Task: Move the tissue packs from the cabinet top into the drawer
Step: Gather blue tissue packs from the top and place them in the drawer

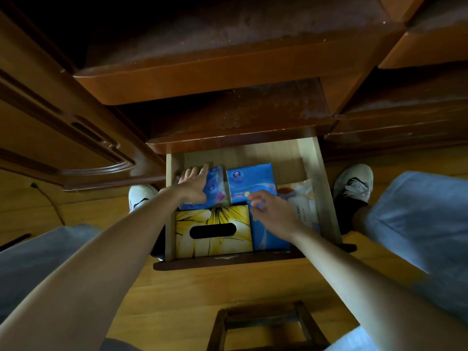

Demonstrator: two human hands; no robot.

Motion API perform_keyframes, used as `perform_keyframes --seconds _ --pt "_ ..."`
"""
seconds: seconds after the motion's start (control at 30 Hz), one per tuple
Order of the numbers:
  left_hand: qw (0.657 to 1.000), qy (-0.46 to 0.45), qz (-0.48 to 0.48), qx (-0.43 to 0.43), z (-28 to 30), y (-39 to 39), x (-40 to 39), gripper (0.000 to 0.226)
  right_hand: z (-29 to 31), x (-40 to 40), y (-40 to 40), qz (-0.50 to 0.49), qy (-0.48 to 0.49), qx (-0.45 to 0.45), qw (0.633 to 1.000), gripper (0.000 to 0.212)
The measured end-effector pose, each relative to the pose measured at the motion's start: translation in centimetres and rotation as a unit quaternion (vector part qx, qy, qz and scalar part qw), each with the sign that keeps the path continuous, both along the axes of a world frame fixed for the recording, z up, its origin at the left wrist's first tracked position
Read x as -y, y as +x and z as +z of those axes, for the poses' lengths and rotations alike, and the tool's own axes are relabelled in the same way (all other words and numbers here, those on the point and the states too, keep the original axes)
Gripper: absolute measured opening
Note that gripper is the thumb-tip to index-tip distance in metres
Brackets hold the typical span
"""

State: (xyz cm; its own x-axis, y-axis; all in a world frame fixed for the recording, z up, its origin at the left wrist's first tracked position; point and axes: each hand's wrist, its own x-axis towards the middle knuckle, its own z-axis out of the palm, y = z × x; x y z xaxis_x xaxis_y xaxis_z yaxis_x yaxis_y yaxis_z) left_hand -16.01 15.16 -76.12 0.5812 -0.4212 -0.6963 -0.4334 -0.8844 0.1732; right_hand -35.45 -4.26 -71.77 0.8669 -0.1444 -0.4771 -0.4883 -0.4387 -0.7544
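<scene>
Head view: yellow tissue box (214,230) crowds drawer (323,198); left hand (193,186) flat, right fingers (255,198) curled.

Warm yellow-brown wood-plank floor (207,287) underfoot, lit brightest in the lower middle. Above the floor, reddish-brown wooden cabinet (228,79) with stepped, dusty ledges, upper recesses sunk in deep shadow. Left of the cabinet, a panelled wooden door (63,133) with carved mouldings and dark slots. On the floor left of the cabinet, a thin dark cable (54,206). Near the bottom edge, below the cabinet, a dark wooden stool frame (266,325).
</scene>
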Motion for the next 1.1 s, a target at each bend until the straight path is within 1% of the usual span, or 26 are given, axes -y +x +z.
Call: perform_keyframes --seconds 0.03,0.1,0.17,0.2,0.27,0.33,0.4,0.43,0.47,0.5,0.53,0.57,0.6,0.63,0.7,0.73,0.77,0.87,0.93,1.0,1.07,1.1 --pt "1.000 -0.014 0.006 0.014 -0.4 -0.5 0.1 0.112 -0.2 0.2 0.3 0.021 -0.051 0.033 0.998 0.036" --pt "0.998 -0.056 0.032 0.016 -1.0 -1.5 0.5 0.099 -0.7 0.9 1.7 0.066 -0.163 0.096 0.980 0.046" --pt "0.995 -0.086 0.055 0.006 -1.8 -2.4 0.7 0.094 -1.1 1.6 3.9 0.100 -0.235 0.106 0.961 0.060" --pt "0.995 -0.090 0.053 0.005 -2.0 -2.6 0.8 0.095 -1.3 1.9 5.0 0.123 -0.254 0.088 0.955 0.069" --pt "0.997 -0.071 0.026 0.019 -2.0 -2.4 0.7 0.098 -2.2 2.4 6.9 0.175 -0.273 0.023 0.946 0.082" --pt "0.999 -0.044 0.004 0.031 -1.8 -1.9 0.4 0.098 -3.4 2.6 8.1 0.211 -0.278 -0.042 0.936 0.088" --pt "0.999 -0.053 0.002 0.005 -1.8 -1.6 0.1 0.098 -4.4 2.4 8.6 0.221 -0.283 -0.066 0.931 0.091" --pt "0.996 -0.078 0.042 -0.030 -1.9 -1.4 0.0 0.092 -4.8 2.5 8.8 0.223 -0.286 -0.063 0.930 0.092" --pt "0.988 -0.109 0.090 -0.066 -1.9 -1.2 0.0 0.078 -5.2 2.6 8.9 0.224 -0.288 -0.059 0.929 0.093" --pt "0.976 -0.142 0.133 -0.096 -1.9 -1.0 0.2 0.057 -5.4 2.8 9.0 0.226 -0.287 -0.057 0.929 0.094" --pt "0.975 -0.162 0.128 -0.087 -2.0 -1.0 0.3 0.037 -5.6 3.0 9.1 0.230 -0.285 -0.055 0.929 0.095" --pt "0.976 -0.169 0.114 -0.081 -2.4 -0.9 0.5 0.032 -5.8 3.2 9.1 0.236 -0.282 -0.052 0.929 0.095" --pt "0.979 -0.149 0.103 -0.091 -2.8 -0.8 0.8 0.041 -5.9 3.3 9.1 0.237 -0.278 -0.048 0.930 0.094" --pt "0.987 -0.106 0.086 -0.091 -3.7 -1.0 0.9 0.052 -6.0 3.3 9.0 0.233 -0.272 -0.044 0.933 0.092" --pt "0.999 -0.029 0.027 -0.007 -5.7 -2.0 0.7 0.065 -6.4 3.2 8.7 0.221 -0.256 -0.039 0.940 0.090" --pt "1.000 -0.007 0.001 0.022 -6.4 -2.4 0.7 0.068 -6.6 3.0 8.5 0.217 -0.246 -0.043 0.944 0.089" --pt "1.000 0.002 -0.007 0.031 -6.8 -2.6 0.8 0.070 -6.9 2.9 8.3 0.215 -0.235 -0.051 0.946 0.089" --pt "1.000 0.000 0.013 0.025 -7.2 -2.5 1.4 0.073 -7.6 2.7 8.1 0.217 -0.220 -0.069 0.949 0.090" --pt "0.999 0.004 0.022 0.030 -7.1 -2.5 1.9 0.073 -7.5 2.7 8.4 0.228 -0.235 -0.062 0.943 0.092" --pt "0.999 -0.004 0.023 0.040 -6.4 -2.6 2.1 0.072 -7.1 2.9 9.1 0.254 -0.283 -0.045 0.924 0.095" --pt "0.998 -0.045 0.032 0.037 -5.2 -2.6 1.8 0.071 -6.3 3.1 10.0 0.276 -0.330 -0.048 0.902 0.104" --pt "0.997 -0.063 0.041 0.036 -4.6 -2.5 1.7 0.072 -5.7 3.2 10.2 0.278 -0.340 -0.057 0.897 0.110"
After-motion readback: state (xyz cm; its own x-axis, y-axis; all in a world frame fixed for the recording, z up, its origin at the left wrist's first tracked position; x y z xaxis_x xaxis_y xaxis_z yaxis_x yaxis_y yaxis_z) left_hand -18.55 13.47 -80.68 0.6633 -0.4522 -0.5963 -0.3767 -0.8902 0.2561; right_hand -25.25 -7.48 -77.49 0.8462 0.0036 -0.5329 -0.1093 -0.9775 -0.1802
